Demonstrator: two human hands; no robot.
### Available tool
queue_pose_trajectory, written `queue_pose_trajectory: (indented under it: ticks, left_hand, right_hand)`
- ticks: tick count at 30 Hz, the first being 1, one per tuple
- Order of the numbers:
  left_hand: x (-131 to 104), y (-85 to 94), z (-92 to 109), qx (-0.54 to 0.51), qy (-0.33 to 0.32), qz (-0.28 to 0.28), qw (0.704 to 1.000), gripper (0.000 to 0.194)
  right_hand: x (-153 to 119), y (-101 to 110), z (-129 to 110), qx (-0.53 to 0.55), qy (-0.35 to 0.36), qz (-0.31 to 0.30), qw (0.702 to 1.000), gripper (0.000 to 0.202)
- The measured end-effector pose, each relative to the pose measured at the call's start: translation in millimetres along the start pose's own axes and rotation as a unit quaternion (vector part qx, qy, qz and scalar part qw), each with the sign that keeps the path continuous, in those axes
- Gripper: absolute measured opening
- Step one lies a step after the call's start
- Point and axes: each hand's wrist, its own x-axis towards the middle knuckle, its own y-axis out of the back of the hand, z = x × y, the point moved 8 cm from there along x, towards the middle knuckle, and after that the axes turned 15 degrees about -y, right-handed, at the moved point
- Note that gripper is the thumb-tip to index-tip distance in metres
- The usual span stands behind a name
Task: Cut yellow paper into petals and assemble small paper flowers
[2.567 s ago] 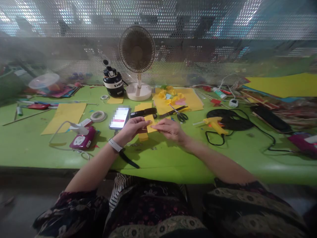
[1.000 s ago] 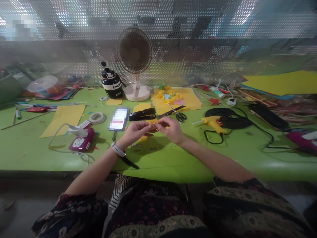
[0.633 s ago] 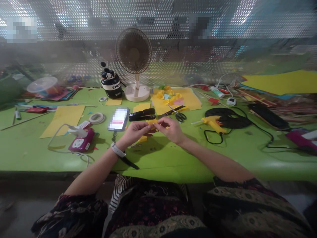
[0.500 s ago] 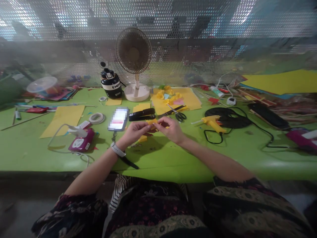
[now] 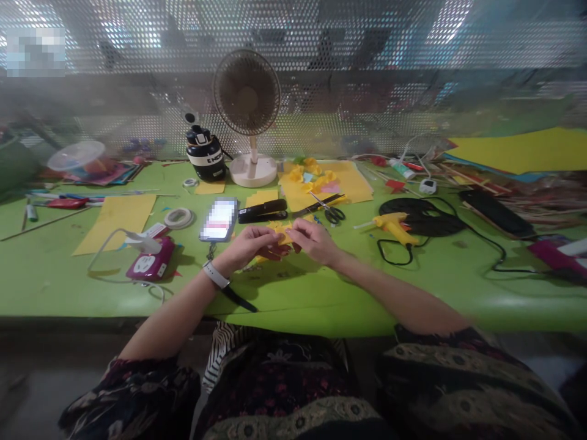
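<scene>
Between my two hands is a small piece of folded yellow paper (image 5: 280,228), partly hidden by the fingers. My left hand (image 5: 252,245) pinches its left side, thumb on top. From the right, my right hand (image 5: 314,241) grips the other side with bent fingers. Just behind the hands lie a black stapler (image 5: 262,211) and a pair of scissors (image 5: 331,212). A phone (image 5: 219,220) with a lit screen rests to the left of my left hand. Several yellow paper flowers (image 5: 312,174) sit on a yellow sheet (image 5: 355,183) farther back.
A fan (image 5: 253,171) and a dark bottle (image 5: 206,162) stand at the back. On the right lies a yellow glue gun (image 5: 395,227) with its cord. Left are a tape roll (image 5: 178,218), a purple power socket (image 5: 151,260) and yellow paper (image 5: 117,223). Sticks and coloured sheets (image 5: 518,153) lie far right.
My fingers have shifted slightly on the yellow paper, and more of it shows between them. My right hand has moved a little down. Other things on the table stay put.
</scene>
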Motion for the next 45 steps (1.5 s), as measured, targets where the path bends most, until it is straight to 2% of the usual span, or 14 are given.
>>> queue_pose_trajectory:
  ticks: [4, 7, 10, 17, 25, 32, 42, 45]
  left_hand:
    - [-1, -4.1, -2, 0.026, 0.021, -0.043, 0.999, 0.034]
    - [0, -6.0, -1, 0.033, 0.014, -0.048, 0.998, 0.034]
    - [0, -6.5, 0, 0.032, 0.007, -0.043, 0.999, 0.036]
    - [1, -3.4, 2, 0.04, -0.01, -0.03, 0.999, 0.036]
    - [3, 3.9, 14, 0.084, -0.049, 0.032, 0.995, 0.036]
    - [4, 5.5, 12, 0.099, -0.064, 0.039, 0.992, 0.042]
    - [3, 5.7, 12, 0.095, -0.046, 0.034, 0.994, 0.037]
    - [4, 10.8, 10, 0.083, -0.036, 0.052, 0.995, 0.035]
  right_hand:
    - [-1, 0, -4, -0.022, 0.018, 0.009, 1.0, 0.033]
    - [-2, 1, -5, -0.035, 0.028, 0.025, 0.999, 0.034]
    - [-1, 2, -5, -0.03, 0.02, 0.031, 0.999, 0.036]
    - [1, -3, 1, -0.019, -0.014, -0.015, 1.0, 0.04]
    - [4, -5, 3, -0.065, 0.004, 0.01, 0.998, 0.043]
    - [6, -5, 6, -0.079, 0.008, 0.015, 0.997, 0.047]
    - [9, -3, 6, -0.058, -0.009, 0.011, 0.998, 0.048]
    - [16, 11, 13, -0.064, -0.036, 0.002, 0.997, 0.045]
